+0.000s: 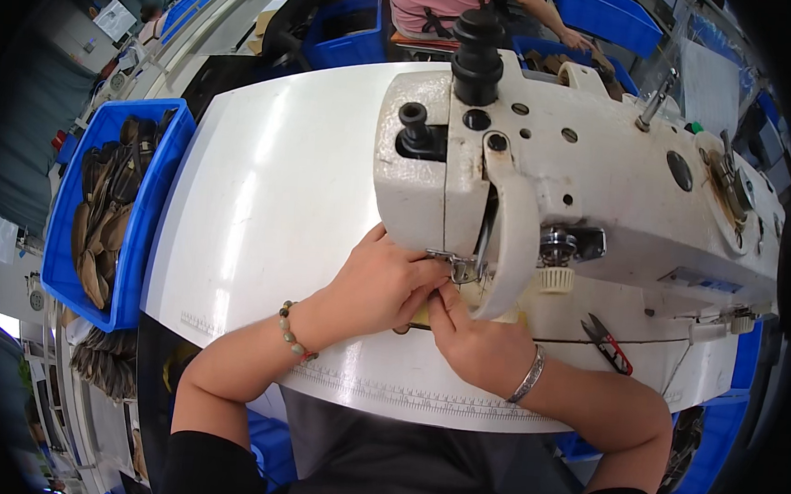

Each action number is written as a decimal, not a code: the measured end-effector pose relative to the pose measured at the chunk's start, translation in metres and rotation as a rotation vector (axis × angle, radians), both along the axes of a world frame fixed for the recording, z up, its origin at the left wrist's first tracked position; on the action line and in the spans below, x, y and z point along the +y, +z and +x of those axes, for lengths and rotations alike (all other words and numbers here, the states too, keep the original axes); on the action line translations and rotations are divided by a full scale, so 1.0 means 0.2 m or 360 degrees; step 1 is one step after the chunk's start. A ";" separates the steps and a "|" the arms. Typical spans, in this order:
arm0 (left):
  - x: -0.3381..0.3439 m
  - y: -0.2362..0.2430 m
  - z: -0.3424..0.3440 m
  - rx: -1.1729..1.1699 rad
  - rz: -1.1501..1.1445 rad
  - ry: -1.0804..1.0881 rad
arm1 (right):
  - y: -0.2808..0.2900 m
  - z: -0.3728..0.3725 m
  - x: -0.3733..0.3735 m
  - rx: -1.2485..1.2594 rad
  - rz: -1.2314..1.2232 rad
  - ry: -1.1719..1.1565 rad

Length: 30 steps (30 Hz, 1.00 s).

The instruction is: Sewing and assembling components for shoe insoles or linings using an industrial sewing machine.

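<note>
A white sewing machine (417,194) stands over a white worktable (237,174). My left hand (384,283), fingers bent, is at the needle and presser foot (462,267), its fingertips partly behind the machine head. My right hand (476,342) meets it there, with fingers pressed together near the foot. What they hold, if anything, is hidden. A small yellowish surface (511,316) shows under my right hand. Red-handled thread snips (605,341) lie to the right of my right hand.
A blue bin (181,143) of brown pieces stands at the table's left, with stacked pieces (99,360) below. Another blue bin (731,421) is at lower right. Beyond the machine a co-worker in pink (428,4) reaches into a blue bin (525,51).
</note>
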<state>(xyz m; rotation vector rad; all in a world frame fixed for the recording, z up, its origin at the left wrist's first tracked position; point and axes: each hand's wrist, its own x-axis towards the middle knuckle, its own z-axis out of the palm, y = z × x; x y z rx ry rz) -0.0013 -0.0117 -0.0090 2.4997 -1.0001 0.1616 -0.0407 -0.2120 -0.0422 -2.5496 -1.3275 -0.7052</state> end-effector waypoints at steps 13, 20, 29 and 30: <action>0.09 0.14 0.06 0.0296 0.0021 -0.0021 | -0.02 0.01 -0.01 0.0124 0.0089 -0.0053; 0.04 0.13 0.03 0.0103 0.0247 0.0006 | 0.02 0.01 -0.01 0.0061 0.0080 -0.0077; 0.05 0.05 0.04 -0.0108 0.0116 0.0078 | 0.02 0.00 -0.01 -0.0028 0.0093 -0.0071; 0.06 0.03 0.05 -0.0108 0.0118 0.0078 | 0.02 0.00 -0.01 -0.0028 0.0094 -0.0071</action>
